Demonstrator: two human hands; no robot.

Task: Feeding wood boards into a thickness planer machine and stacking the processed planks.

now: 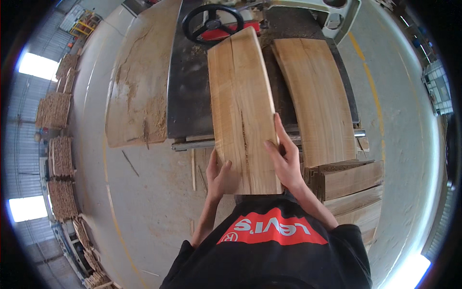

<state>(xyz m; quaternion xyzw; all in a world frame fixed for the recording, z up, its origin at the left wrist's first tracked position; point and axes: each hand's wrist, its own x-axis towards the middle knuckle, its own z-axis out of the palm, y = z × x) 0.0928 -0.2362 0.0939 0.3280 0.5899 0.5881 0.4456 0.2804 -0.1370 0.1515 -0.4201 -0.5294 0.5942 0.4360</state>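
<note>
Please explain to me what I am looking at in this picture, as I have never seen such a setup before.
There is no robot here: a person works with two bare hands. The picture comes from a wide fisheye camera worn on the head and looking down, so straight edges bend toward the rim and the person's forearms come in from below.

The left hand and right hand hold a board by its opposite long edges; a dark crack runs along its face. Beyond is a dark table with a black handwheel at its far end. A second board lies on the table's right side, and a pile of wood sits nearer, to the right.
</note>
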